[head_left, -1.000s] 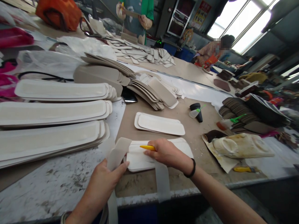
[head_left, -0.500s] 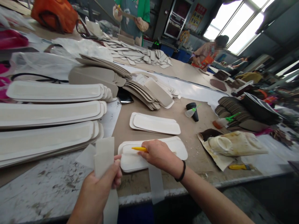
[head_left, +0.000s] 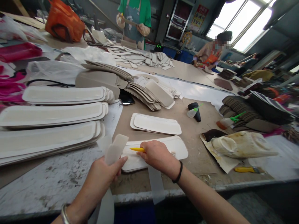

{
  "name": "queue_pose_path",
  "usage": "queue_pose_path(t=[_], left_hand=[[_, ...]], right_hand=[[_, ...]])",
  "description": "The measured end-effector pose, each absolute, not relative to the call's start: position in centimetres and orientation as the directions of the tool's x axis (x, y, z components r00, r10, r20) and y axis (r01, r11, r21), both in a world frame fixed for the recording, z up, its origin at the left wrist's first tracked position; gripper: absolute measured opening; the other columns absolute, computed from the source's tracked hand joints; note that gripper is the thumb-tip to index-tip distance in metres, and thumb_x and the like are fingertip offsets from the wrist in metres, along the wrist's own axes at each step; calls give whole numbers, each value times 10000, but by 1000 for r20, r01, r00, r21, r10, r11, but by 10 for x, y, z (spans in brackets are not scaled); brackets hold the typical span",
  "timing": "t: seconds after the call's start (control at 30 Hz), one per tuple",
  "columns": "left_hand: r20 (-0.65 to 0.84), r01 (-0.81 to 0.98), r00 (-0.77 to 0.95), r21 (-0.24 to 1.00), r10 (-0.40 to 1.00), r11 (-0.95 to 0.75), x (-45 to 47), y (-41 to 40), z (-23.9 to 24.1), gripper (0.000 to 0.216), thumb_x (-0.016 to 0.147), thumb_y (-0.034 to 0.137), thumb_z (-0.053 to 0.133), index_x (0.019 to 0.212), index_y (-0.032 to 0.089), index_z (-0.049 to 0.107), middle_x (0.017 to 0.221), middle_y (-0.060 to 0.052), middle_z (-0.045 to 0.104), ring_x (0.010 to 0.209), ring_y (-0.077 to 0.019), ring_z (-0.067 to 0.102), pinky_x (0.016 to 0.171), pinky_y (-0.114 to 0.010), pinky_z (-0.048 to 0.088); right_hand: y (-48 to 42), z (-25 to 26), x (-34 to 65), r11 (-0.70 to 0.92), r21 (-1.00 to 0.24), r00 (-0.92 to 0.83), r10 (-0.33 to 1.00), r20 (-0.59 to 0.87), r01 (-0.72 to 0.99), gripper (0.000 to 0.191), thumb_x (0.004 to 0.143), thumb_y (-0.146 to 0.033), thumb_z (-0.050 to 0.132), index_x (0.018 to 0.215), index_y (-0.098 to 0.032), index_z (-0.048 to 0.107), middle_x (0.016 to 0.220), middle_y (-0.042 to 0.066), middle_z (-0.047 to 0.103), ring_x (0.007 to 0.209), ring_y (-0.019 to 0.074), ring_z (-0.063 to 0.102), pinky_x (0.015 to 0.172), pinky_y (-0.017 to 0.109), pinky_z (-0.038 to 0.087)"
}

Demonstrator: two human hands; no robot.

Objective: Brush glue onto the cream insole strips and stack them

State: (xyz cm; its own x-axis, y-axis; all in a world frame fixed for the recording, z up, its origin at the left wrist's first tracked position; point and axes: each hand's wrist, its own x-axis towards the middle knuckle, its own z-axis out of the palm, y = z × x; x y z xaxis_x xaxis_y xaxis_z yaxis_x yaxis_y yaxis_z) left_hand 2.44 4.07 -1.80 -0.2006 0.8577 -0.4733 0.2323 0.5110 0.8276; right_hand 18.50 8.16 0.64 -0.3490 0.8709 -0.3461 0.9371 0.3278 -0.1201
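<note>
My left hand (head_left: 102, 175) pinches a pale translucent strip (head_left: 115, 149) whose end sticks up above my fingers and whose rest hangs down over the table edge. My right hand (head_left: 157, 154) is closed on a yellow tool (head_left: 136, 149) and rests on a white oblong piece (head_left: 179, 148) lying near the front edge. A second pale strip (head_left: 155, 183) runs from under my right hand over the table edge. Beyond it lies a small stack of white oblong pieces (head_left: 156, 123).
Long white padded pieces (head_left: 53, 115) lie stacked at the left, a grey fan of pieces (head_left: 149, 91) behind. A glue-stained jug (head_left: 243, 146), small bottles (head_left: 195, 112), a dark phone (head_left: 126, 99) and dark pieces (head_left: 238, 109) are to the right. Two people work at the far side.
My left hand drew the strip back toward me and to the left, then brought it forward again close to the white piece. My right hand stayed on the piece with the yellow tool.
</note>
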Motion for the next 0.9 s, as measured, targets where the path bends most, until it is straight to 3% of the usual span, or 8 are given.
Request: queue_pose_path(t=[0.1, 0.23, 0.4, 0.47, 0.6, 0.8, 0.9], left_hand=[[-401, 371, -225, 808, 888, 459, 20, 50, -21, 307, 514, 429, 724, 438, 217, 516, 353, 2, 511, 385, -174, 462, 428, -276, 308], [-373, 338, -218, 838, 902, 428, 18, 51, -29, 273, 540, 426, 717, 625, 194, 602, 521, -13, 607, 521, -204, 533, 485, -279, 362], [-384, 298, -173, 857, 907, 420, 12, 47, -35, 341, 585, 511, 697, 593, 205, 548, 371, 62, 434, 412, -156, 411, 439, -274, 290], [-392, 289, -142, 862, 909, 417, 7, 45, -36, 362, 600, 530, 686, 558, 211, 521, 379, 51, 462, 413, -150, 419, 450, -272, 309], [-429, 305, -95, 847, 898, 436, -4, 43, -40, 396, 601, 570, 667, 548, 210, 513, 420, 20, 539, 447, -155, 483, 482, -263, 345], [-562, 330, -130, 753, 817, 570, -13, 49, -43, 537, 366, 708, 649, 516, 205, 534, 434, 0, 579, 501, -199, 529, 526, -286, 384], [-566, 324, -133, 751, 814, 576, -14, 50, -46, 511, 367, 697, 657, 476, 218, 515, 405, 22, 552, 477, -185, 508, 510, -277, 376]], right_hand=[[80, 7, 184, 335, -121, -355, 865, -354, 935, 240, 882, -380, 533, 904, -187, 675, 823, 97, 693, 788, 248, 642, 652, 299, 449], [79, 9, 181, 329, -130, -353, 871, -340, 935, 253, 882, -385, 520, 924, -189, 674, 832, 98, 693, 792, 243, 637, 655, 297, 447], [76, 19, 196, 280, -94, -295, 886, -357, 955, 230, 863, -378, 530, 869, -196, 670, 812, 87, 687, 782, 242, 627, 636, 291, 417], [72, 25, 214, 220, -97, -240, 899, -366, 971, 204, 864, -343, 522, 853, -194, 661, 798, 75, 680, 775, 233, 619, 625, 283, 391], [62, 27, 258, 61, -222, -136, 930, -342, 973, 170, 864, -276, 494, 818, -173, 620, 778, 43, 643, 729, 182, 579, 619, 260, 348], [53, 15, 292, -95, -376, -36, 945, -325, 922, 202, 833, -275, 491, 665, -169, 525, 654, -5, 522, 629, 140, 467, 568, 245, 293], [54, 17, 292, -115, -439, -27, 952, -305, 891, 220, 820, -289, 489, 632, -177, 462, 633, -25, 457, 601, 123, 408, 554, 245, 273]])
